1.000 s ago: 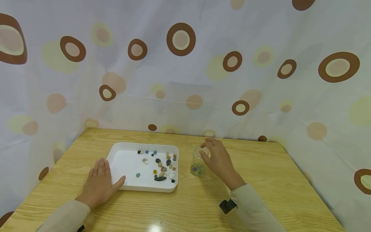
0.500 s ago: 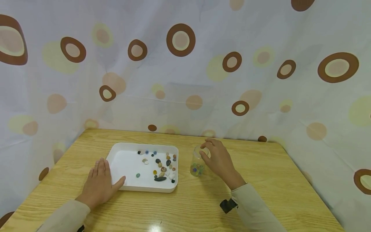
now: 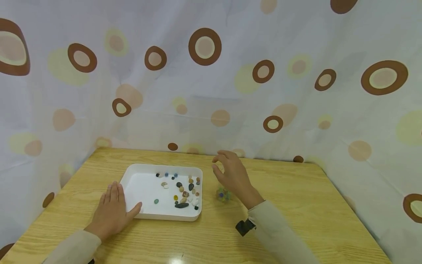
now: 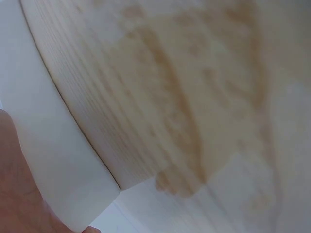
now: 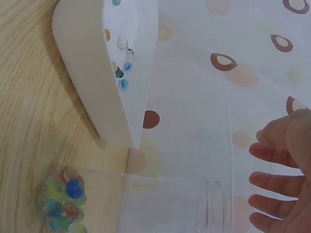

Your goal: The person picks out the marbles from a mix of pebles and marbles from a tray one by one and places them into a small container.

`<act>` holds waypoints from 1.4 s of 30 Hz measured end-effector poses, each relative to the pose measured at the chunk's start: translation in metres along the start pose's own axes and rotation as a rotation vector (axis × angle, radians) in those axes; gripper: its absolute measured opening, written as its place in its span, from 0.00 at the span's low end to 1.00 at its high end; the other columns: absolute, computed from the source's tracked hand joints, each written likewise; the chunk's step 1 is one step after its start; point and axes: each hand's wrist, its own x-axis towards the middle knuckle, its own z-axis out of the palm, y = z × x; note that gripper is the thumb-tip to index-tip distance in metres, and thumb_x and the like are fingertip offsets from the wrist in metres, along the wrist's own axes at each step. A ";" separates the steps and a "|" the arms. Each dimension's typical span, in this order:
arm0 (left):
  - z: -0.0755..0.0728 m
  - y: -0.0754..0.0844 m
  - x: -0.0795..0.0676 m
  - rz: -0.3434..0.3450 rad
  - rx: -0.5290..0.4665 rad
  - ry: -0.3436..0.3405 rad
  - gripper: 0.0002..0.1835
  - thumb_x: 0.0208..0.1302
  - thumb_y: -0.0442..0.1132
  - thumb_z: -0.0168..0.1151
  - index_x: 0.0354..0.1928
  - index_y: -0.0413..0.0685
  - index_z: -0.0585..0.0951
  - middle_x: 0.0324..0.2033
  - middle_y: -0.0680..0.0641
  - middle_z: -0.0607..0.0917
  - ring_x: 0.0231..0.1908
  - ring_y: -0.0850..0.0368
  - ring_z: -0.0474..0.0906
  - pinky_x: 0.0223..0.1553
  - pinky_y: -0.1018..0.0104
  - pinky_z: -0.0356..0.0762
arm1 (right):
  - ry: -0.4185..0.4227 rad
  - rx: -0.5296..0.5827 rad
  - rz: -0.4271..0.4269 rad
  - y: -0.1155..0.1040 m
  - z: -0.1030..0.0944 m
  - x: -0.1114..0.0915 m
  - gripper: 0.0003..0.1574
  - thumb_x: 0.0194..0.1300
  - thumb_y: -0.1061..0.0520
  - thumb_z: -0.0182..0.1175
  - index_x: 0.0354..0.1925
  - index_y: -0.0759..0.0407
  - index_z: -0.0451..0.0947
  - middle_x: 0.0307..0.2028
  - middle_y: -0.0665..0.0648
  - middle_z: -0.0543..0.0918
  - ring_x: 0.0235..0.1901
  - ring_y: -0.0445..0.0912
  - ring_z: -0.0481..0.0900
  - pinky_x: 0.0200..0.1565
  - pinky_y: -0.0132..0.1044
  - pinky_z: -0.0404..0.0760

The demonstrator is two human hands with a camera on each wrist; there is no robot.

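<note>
A white tray (image 3: 165, 217) stands on the left half of the table, with several small stones and marbles scattered in it, mostly on its right side. My left hand (image 3: 111, 212) rests at the tray's left front corner, fingers straight and thumb spread along the front wall. Right of the tray, a clear jar (image 5: 160, 199) stands upright and lidless, with several colored glass marbles (image 5: 73, 188) at its bottom. Above the jar's mouth hovers my right hand (image 3: 233, 176), its fingers loosely bent. In the right wrist view, nothing shows between those fingers (image 5: 277, 183).
Under everything lies a wood-grain table (image 3: 296, 220). A pale curtain (image 3: 211, 88) with brown and yellow ovals hangs behind its far edge and along both sides. A dark green oblong stone (image 3: 181, 205) lies near the tray's front right.
My right hand has lifted from beside the jar's mouth and shifted left toward the tray. The left hand, tray and jar have stayed put.
</note>
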 end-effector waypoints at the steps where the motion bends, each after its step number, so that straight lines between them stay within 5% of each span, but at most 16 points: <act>1: 0.000 0.000 0.000 -0.001 0.000 -0.001 0.55 0.65 0.66 0.48 0.63 0.12 0.54 0.64 0.15 0.52 0.65 0.20 0.48 0.63 0.30 0.51 | -0.011 0.010 0.003 -0.003 0.002 0.004 0.08 0.63 0.58 0.64 0.40 0.59 0.82 0.55 0.64 0.78 0.57 0.59 0.74 0.54 0.51 0.77; 14: -0.003 0.001 0.000 -0.001 0.007 -0.011 0.54 0.65 0.65 0.49 0.63 0.11 0.54 0.64 0.15 0.52 0.64 0.19 0.49 0.62 0.30 0.52 | -0.154 0.086 -0.069 -0.025 0.043 0.047 0.09 0.64 0.57 0.62 0.42 0.60 0.82 0.52 0.59 0.80 0.56 0.55 0.74 0.58 0.46 0.74; 21: -0.002 0.001 0.002 -0.010 -0.021 -0.015 0.55 0.65 0.66 0.48 0.64 0.12 0.52 0.65 0.16 0.50 0.65 0.20 0.47 0.63 0.30 0.49 | -0.276 0.088 0.050 -0.023 0.073 0.059 0.08 0.66 0.56 0.61 0.41 0.57 0.83 0.55 0.57 0.79 0.58 0.52 0.75 0.59 0.42 0.73; 28: -0.003 0.002 0.000 -0.008 -0.004 -0.008 0.54 0.65 0.66 0.49 0.63 0.12 0.53 0.64 0.15 0.52 0.65 0.20 0.48 0.63 0.30 0.51 | -0.355 0.177 0.064 -0.017 0.107 0.059 0.09 0.64 0.56 0.63 0.42 0.57 0.84 0.46 0.53 0.83 0.50 0.49 0.78 0.53 0.39 0.76; 33: -0.002 0.002 0.000 -0.005 -0.004 0.000 0.54 0.65 0.65 0.49 0.63 0.12 0.54 0.64 0.15 0.52 0.65 0.19 0.49 0.62 0.30 0.51 | -0.497 0.222 0.136 -0.020 0.121 0.055 0.13 0.66 0.54 0.62 0.49 0.54 0.82 0.55 0.51 0.80 0.56 0.46 0.75 0.57 0.39 0.74; 38: -0.001 0.002 -0.001 -0.005 0.003 0.001 0.54 0.65 0.65 0.50 0.63 0.12 0.54 0.64 0.15 0.53 0.64 0.19 0.49 0.62 0.30 0.51 | -0.618 0.129 0.145 -0.026 0.126 0.053 0.19 0.68 0.52 0.59 0.56 0.49 0.79 0.59 0.51 0.78 0.57 0.47 0.75 0.57 0.44 0.74; 42: -0.001 0.002 0.000 -0.007 0.001 -0.004 0.54 0.65 0.65 0.49 0.63 0.12 0.53 0.64 0.15 0.52 0.65 0.19 0.48 0.62 0.30 0.51 | -0.633 0.007 0.135 -0.030 0.129 0.052 0.20 0.69 0.50 0.58 0.59 0.45 0.77 0.58 0.50 0.78 0.59 0.48 0.73 0.62 0.48 0.69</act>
